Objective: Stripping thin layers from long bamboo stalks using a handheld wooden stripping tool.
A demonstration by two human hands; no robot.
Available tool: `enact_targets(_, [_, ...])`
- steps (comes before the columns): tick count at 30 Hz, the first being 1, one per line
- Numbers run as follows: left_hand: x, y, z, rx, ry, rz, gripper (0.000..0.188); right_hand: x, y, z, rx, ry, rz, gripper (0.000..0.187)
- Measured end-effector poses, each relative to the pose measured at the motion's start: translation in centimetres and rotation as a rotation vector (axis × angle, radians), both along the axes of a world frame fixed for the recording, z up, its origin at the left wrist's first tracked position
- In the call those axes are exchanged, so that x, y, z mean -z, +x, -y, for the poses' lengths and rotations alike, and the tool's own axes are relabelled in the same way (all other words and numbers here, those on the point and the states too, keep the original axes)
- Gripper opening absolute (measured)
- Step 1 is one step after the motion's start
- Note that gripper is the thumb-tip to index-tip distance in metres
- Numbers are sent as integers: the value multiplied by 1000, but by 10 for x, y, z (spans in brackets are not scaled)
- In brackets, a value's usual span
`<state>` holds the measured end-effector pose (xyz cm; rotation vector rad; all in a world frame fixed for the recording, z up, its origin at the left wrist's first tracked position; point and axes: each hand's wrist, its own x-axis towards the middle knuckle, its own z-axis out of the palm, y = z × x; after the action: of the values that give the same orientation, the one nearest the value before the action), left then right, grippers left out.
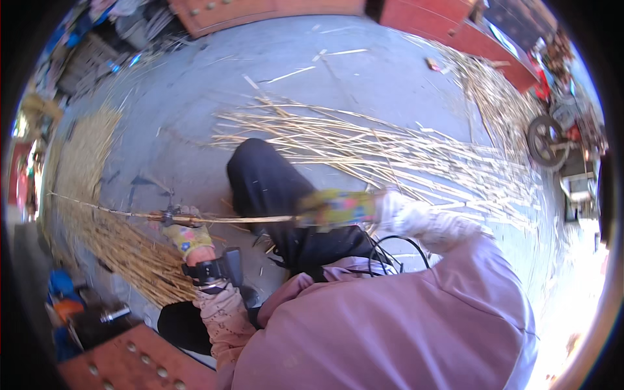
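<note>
A long, thin straw-coloured reed stalk (250,220) stretches across in front of me, from the far left to my right hand. My right hand (338,208), in a yellow-green patterned glove and blurred by motion, is closed round its right end above my dark trouser leg. My left hand (185,235), in a similar flowered glove, is closed about the stalk further left, right beside a small dark metal tool (169,212) that the stalk passes. Whether the fingers also press on this tool cannot be made out. A black device (211,270) is strapped to my left wrist.
A loose spread of stalks (390,149) lies on the grey floor (195,84) ahead and right. Bundled stalks (136,253) lie at my left. Red cabinets (260,14) stand at the far side, a red studded piece (136,357) near left, a wheel (547,142) at right.
</note>
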<state>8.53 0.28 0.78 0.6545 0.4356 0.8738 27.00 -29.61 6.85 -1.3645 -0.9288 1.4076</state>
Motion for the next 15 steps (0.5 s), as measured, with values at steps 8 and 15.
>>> enact_targets(8, [45, -74, -139, -321, 1554, -894, 37, 41, -34, -69, -94, 527, -43, 29])
enact_targets(15, [-53, -36, -33, -502, 1203, -1393, 27, 46, 34, 51, -375, 197, -153, 43])
